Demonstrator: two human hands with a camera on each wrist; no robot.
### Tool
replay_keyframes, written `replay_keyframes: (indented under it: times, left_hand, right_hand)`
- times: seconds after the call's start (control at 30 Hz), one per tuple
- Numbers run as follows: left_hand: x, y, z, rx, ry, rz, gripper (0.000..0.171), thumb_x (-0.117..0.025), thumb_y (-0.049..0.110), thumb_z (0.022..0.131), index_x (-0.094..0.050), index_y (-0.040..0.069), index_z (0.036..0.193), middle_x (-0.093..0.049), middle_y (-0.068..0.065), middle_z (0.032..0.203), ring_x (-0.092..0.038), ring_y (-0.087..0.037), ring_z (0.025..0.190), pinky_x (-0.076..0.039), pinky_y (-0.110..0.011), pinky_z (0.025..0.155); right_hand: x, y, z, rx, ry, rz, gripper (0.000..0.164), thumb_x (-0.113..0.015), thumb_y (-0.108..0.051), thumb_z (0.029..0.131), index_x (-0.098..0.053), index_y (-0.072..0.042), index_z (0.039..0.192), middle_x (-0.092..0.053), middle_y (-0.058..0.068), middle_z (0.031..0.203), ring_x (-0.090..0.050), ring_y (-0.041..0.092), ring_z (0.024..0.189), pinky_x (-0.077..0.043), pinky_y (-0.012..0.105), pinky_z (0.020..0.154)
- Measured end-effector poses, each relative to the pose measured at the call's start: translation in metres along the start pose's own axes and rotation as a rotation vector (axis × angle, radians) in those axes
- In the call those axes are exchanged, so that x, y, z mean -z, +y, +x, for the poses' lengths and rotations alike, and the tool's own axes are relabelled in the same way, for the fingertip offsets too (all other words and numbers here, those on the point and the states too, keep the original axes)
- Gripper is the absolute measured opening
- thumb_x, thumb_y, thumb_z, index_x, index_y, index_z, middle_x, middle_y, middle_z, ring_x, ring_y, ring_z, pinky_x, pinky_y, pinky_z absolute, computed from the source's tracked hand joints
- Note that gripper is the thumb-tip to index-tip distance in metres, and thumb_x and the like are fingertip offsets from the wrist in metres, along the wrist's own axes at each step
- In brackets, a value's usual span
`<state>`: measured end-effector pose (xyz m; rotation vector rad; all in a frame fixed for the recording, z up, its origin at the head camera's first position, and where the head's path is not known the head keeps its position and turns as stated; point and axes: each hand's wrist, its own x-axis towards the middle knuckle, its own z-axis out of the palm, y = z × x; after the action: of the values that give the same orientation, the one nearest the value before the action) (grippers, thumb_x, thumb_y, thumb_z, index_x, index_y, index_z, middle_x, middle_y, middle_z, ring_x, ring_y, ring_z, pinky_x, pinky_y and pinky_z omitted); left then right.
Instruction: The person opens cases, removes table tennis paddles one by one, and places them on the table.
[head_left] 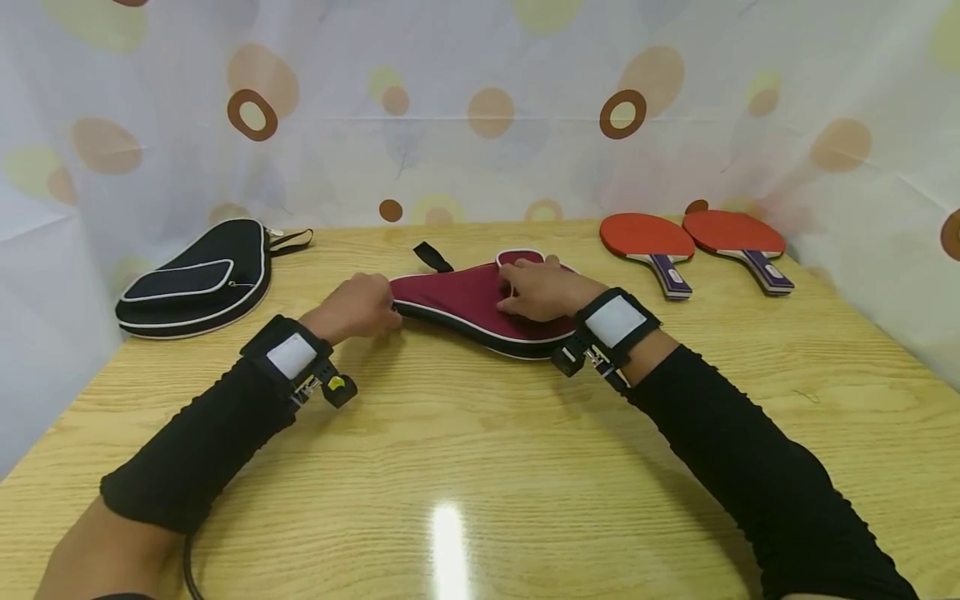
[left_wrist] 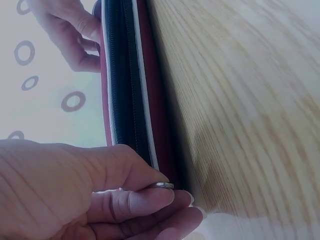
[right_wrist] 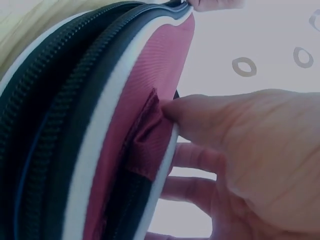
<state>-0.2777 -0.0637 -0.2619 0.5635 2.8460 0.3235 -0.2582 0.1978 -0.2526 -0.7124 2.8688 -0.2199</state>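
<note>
A maroon table tennis bat case [head_left: 465, 296] with white piping and a black zip side lies mid-table. My left hand [head_left: 356, 307] is at its narrow left end, thumb and forefinger pinching a small metal zip pull [left_wrist: 162, 185]. On the wide right end rests my right hand [head_left: 547, 289], fingers spread over the top, thumb touching the fabric beside the small outer pocket [right_wrist: 150, 145]. Along the wide end, the zip [right_wrist: 55, 95] shows its toothed edges parted. The inside of the case is dark and mostly hidden.
A black bat case [head_left: 202, 279] lies at the back left with its strap pointing right. Two red table tennis bats, one on the left [head_left: 648, 237] and one on the right [head_left: 738, 233], lie at the back right. A patterned curtain [head_left: 450, 108] hangs behind the wooden table [head_left: 525, 467].
</note>
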Motion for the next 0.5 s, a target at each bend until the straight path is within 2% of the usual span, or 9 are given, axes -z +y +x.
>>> replay_keyframes:
  times: [0.23,0.37,0.5]
  left_hand:
    - [0.002,-0.003,-0.001,-0.026,-0.014,-0.031,0.015,-0.065,0.007,0.093,-0.069,-0.003,0.083,-0.051,-0.002,0.062,-0.043,-0.011,0.054,-0.031,-0.021,0.05]
    - [0.002,-0.005,-0.002,-0.032,-0.007,-0.023,0.017,-0.065,0.007,0.093,-0.069,-0.003,0.081,-0.051,-0.001,0.061,-0.042,-0.011,0.054,-0.031,-0.021,0.05]
    - [0.002,-0.007,-0.003,-0.066,0.009,0.005,0.02,-0.064,0.006,0.092,-0.067,-0.001,0.073,-0.049,-0.001,0.06,-0.04,-0.01,0.054,-0.03,-0.021,0.051]
  right_hand:
    - [0.002,0.005,0.0,0.027,-0.012,0.014,0.034,-0.055,-0.021,0.104,-0.055,0.003,0.128,-0.059,0.017,0.117,-0.056,0.029,0.107,-0.028,0.052,0.104]
    - [0.003,0.01,-0.001,0.043,-0.018,0.033,0.033,-0.055,-0.02,0.104,-0.055,0.002,0.128,-0.059,0.017,0.117,-0.054,0.031,0.106,-0.03,0.051,0.103]
    - [0.003,0.016,0.0,0.05,-0.02,0.037,0.036,-0.055,-0.019,0.104,-0.055,0.002,0.133,-0.059,0.018,0.124,-0.051,0.033,0.11,-0.031,0.052,0.104]
